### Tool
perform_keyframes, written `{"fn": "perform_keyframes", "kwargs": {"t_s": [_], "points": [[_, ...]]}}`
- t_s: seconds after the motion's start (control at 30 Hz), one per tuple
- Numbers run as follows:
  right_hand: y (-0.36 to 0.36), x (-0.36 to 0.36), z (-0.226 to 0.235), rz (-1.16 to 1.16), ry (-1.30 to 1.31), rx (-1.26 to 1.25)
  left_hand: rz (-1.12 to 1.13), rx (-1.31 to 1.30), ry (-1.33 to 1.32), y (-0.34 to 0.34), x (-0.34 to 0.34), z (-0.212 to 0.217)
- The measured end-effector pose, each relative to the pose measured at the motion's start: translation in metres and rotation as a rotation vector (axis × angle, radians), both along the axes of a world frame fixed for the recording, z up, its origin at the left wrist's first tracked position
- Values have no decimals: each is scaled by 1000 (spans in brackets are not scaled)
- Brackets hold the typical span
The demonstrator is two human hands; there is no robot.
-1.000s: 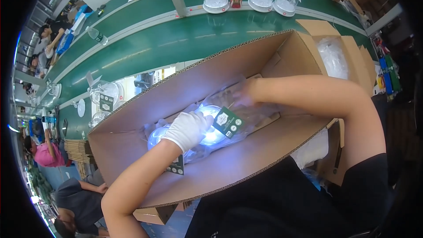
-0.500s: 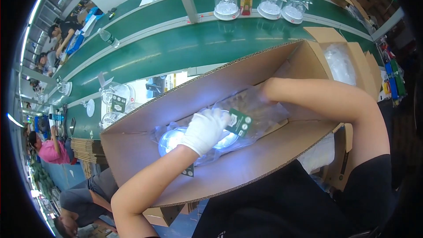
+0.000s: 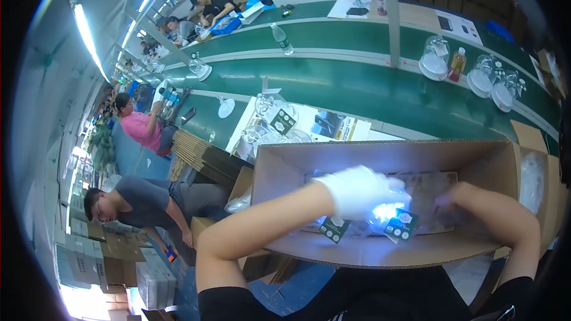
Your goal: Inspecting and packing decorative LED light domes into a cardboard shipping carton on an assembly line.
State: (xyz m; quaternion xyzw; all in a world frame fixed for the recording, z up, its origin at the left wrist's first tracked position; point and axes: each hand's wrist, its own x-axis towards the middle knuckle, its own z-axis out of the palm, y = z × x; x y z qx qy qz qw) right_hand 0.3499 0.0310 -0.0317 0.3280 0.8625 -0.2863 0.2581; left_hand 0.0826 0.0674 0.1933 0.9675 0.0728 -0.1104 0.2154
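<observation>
An open cardboard box (image 3: 380,257) stands in front of me, and both my arms reach into it. My left hand (image 3: 364,191), in a white glove, is over a glowing clear lamp (image 3: 389,209); motion smears its fingers. Green printed tags hang beside the light: one tag (image 3: 401,224) below the glove, another tag (image 3: 334,229) further left. Clear plastic wrap surrounds the lamps, whose shapes are partly hidden. My right hand (image 3: 447,199) is low in the right half of the box, near the wrap; its blurred fingers do not show whether they grip it.
Clear domes (image 3: 273,113) with tags stand on the green bench (image 3: 333,89) beyond the box. Further domes (image 3: 434,59) and an amber bottle (image 3: 457,64) are at the far right. A person in grey (image 3: 146,202) bends at left, near stacked flat cardboard (image 3: 208,154).
My view has swung left, so the box now appears further right and lower. My gloved left hand has moved rightward across the glowing lamps, and my right hand has come partly into sight.
</observation>
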Motion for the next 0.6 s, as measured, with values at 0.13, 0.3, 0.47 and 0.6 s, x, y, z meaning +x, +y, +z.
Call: {"fn": "perform_keyframes", "kwargs": {"t_s": [0.13, 0.3, 0.47, 0.6], "points": [[-20, 43, -32, -34, -95, -199, 585, -94, -464, 59, -94, 46], [-17, 24, -55, -13, -196, -439, 954, 221, -591, 115, -224, -66], [-40, 75, -77, 2, -294, -535, 1044, 249, -575, 108, -200, -104], [-13, 55, -53, 68, -316, -407, 1142, 295, -524, 110, -196, -113]]}}
